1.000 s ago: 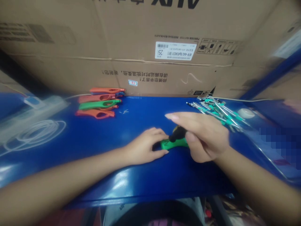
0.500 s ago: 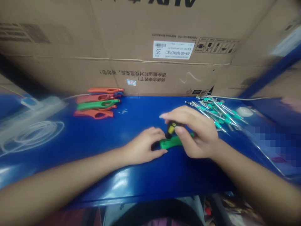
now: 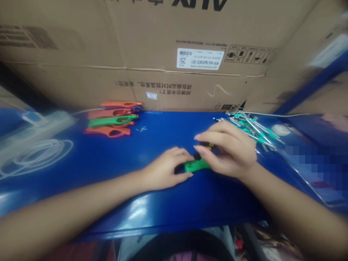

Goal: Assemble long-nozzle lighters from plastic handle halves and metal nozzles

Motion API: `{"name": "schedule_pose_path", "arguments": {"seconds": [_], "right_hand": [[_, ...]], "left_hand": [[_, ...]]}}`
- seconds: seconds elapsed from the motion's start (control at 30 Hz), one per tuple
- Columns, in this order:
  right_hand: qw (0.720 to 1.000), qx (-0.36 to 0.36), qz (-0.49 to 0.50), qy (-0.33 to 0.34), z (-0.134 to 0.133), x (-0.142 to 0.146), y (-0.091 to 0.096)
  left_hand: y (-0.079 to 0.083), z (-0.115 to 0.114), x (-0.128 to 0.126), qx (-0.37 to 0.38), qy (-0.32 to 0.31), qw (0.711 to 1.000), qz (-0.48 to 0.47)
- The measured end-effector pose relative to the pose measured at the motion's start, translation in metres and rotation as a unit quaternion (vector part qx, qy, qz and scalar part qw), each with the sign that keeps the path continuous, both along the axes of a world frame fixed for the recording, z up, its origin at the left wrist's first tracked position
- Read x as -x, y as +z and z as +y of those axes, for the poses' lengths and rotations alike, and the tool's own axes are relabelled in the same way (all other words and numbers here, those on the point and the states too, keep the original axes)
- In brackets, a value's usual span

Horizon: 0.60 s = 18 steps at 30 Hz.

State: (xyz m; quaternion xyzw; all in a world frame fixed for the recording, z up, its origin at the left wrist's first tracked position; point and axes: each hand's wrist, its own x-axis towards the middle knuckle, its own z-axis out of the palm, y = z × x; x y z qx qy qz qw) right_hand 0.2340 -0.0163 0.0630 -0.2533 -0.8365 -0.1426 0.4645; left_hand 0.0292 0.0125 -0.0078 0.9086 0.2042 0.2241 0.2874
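Observation:
My left hand (image 3: 170, 166) is closed on the left end of a green plastic handle (image 3: 196, 165), which lies low over the blue tabletop. Something dark shows between the thumb and fingers there. In my right hand (image 3: 228, 148) is a short screwdriver (image 3: 208, 145) with a black and yellow grip; its tip is hidden and it stands over the green handle. My right fingers and thumb curl around the grip and cover the handle's right end.
Orange and green plastic handles (image 3: 112, 119) lie at the back left, with tiny screws (image 3: 141, 128) beside them. Thin metal rods with teal parts (image 3: 252, 128) are piled at the back right. A coiled white cable (image 3: 40, 156) lies left. A cardboard box (image 3: 152, 40) walls the back.
My right hand has turned and shifted slightly right with the screwdriver, whose grip is now tilted and less visible. My left hand and the green handle stay in place.

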Motion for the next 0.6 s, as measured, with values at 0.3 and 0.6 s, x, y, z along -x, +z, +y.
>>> {"name": "schedule_pose_path", "arguments": {"seconds": [0.3,0.6], "right_hand": [[0.999,0.015,-0.027,0.042,-0.004,0.003,-0.003],[0.988,-0.128,-0.086,0.033,-0.013,-0.013,-0.005]], "left_hand": [[0.0,0.001,0.0,-0.003,-0.008,1.0,-0.005],[0.002,0.001,0.0,0.008,-0.024,1.0,-0.017]]}}
